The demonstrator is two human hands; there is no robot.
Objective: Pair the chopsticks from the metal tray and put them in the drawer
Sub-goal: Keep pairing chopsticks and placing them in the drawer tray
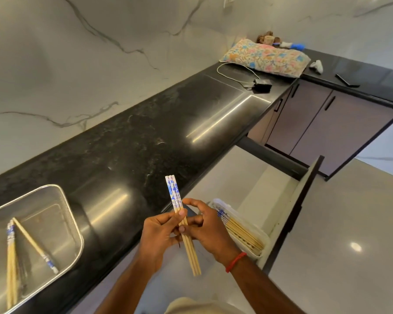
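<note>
Gripping a bundle of chopsticks (174,196) between both hands, I have the left hand (159,233) pinching it with thumb and fingers, and the right hand (208,227) curled round it from the other side. The bundle stands nearly upright, blue-patterned ends up, in the air by the counter (145,137) edge. Loose chopsticks (33,242) lie in the tray (63,197) on my left. Stored chopsticks (241,232) sit in a white bin (265,237) inside the open drawer (279,200), just beside my right hand.
</note>
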